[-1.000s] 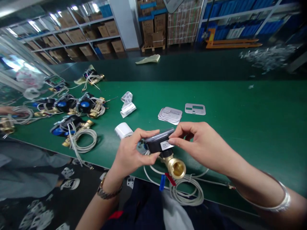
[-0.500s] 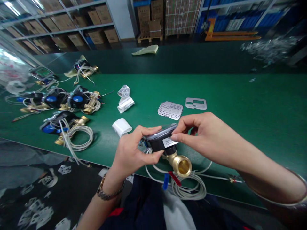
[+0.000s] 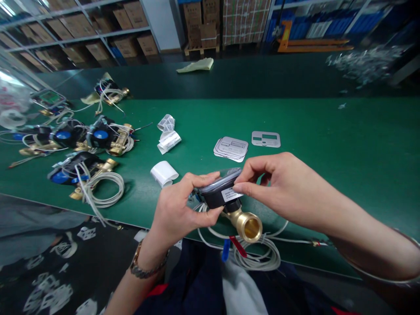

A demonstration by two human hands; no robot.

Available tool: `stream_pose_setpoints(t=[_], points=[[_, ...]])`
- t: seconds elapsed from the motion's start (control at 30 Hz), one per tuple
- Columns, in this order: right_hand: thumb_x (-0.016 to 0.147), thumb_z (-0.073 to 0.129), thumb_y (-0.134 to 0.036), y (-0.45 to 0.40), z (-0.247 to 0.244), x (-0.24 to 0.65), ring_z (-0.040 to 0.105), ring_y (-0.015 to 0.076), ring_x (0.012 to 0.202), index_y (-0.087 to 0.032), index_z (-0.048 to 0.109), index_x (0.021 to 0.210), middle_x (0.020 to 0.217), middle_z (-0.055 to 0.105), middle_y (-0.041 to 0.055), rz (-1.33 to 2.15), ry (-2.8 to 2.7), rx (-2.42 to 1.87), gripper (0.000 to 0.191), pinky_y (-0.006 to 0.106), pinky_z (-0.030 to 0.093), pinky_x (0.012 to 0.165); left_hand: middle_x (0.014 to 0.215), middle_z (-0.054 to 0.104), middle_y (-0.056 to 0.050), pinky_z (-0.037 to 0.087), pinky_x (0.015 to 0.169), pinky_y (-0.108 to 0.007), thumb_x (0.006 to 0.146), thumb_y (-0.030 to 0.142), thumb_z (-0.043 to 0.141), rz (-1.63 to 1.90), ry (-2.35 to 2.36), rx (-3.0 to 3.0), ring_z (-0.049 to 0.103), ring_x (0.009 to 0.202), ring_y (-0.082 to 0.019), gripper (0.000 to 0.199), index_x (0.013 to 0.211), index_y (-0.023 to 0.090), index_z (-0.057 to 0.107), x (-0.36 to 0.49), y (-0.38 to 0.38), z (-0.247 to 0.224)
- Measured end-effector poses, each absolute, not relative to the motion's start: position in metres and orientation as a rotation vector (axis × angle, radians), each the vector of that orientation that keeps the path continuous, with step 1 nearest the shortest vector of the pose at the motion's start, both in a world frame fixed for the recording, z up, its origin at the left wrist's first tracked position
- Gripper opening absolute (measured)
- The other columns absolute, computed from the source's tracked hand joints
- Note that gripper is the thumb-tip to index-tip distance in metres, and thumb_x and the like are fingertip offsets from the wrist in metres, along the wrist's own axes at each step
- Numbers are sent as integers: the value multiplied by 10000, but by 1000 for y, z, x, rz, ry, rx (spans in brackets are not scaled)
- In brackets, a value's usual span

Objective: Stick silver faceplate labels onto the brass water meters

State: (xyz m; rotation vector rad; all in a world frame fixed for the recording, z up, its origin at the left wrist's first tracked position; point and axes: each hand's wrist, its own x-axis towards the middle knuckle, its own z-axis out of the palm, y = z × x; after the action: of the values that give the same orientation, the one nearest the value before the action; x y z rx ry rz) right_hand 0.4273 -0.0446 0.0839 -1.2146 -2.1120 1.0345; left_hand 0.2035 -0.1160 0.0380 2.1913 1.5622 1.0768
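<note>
My left hand (image 3: 188,205) grips the black housing of a brass-bodied meter (image 3: 213,199) at the table's near edge, thumb below and fingers along its clear cover. On the housing's side sits a white printed label (image 3: 229,194). My right hand (image 3: 272,181) pinches the label's right end between thumb and forefinger, against the housing. The meter's brass pipe end (image 3: 252,227) faces me. Under it lie a coil of white cable (image 3: 262,256) and a red and a blue tag (image 3: 225,249). My right fingertips hide part of the label.
Grey faceplates (image 3: 231,148) are stacked beyond my hands, with a single faceplate (image 3: 265,139) beside them. Curled label strips (image 3: 169,142) and a white backing roll (image 3: 164,173) lie to the left. Several more meters with coiled cables (image 3: 101,135) cover the left side. Another person's leg (image 3: 29,223) shows at lower left.
The view has shifted slightly, so the table and background sit a little further left and higher. Both hands keep their hold on the meter and label.
</note>
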Motion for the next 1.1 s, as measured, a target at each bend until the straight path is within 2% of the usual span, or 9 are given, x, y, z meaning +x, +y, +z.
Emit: stream_pose_setpoints(t=[0.27, 0.4, 0.57, 0.77, 1.1], points=[[779, 788, -127, -50, 84, 427, 549, 127, 530, -246, 711, 650, 623, 679, -40, 984, -2098, -1229, 192, 279, 360, 487, 1209, 783, -49, 650, 913, -303, 748, 290, 885, 1084, 1550, 2205, 785, 1007, -219, 494, 1182, 223, 659, 205, -116, 39], [779, 786, -131, -52, 86, 427, 557, 125, 541, -243, 717, 658, 623, 681, -48, 977, -2110, -1264, 179, 276, 367, 498, 1226, 779, -57, 637, 952, -277, 743, 271, 892, 1118, 1504, 2225, 780, 1044, -204, 492, 1165, 205, 647, 205, -115, 38], [839, 756, -179, -47, 97, 431, 625, 127, 651, -225, 736, 730, 721, 726, -41, 1112, -2137, -1320, 120, 269, 432, 596, 1213, 783, -63, 639, 950, -270, 729, 242, 886, 1141, 1443, 2252, 784, 1027, -202, 502, 1168, 186, 650, 203, -114, 37], [856, 755, -222, -42, 98, 433, 606, 108, 620, -222, 738, 730, 706, 721, -48, 1207, -2119, -1263, 127, 257, 416, 581, 1196, 787, -56, 620, 947, -217, 738, 249, 881, 1131, 1463, 2249, 779, 1026, -172, 498, 1175, 175, 657, 201, -112, 37], [836, 759, -198, -49, 96, 426, 612, 114, 623, -227, 744, 732, 706, 723, -47, 1010, -2200, -1357, 109, 274, 397, 570, 1200, 782, -56, 594, 971, -181, 742, 240, 882, 1157, 1427, 2255, 769, 1038, -147, 491, 1161, 165, 638, 202, -110, 37]])
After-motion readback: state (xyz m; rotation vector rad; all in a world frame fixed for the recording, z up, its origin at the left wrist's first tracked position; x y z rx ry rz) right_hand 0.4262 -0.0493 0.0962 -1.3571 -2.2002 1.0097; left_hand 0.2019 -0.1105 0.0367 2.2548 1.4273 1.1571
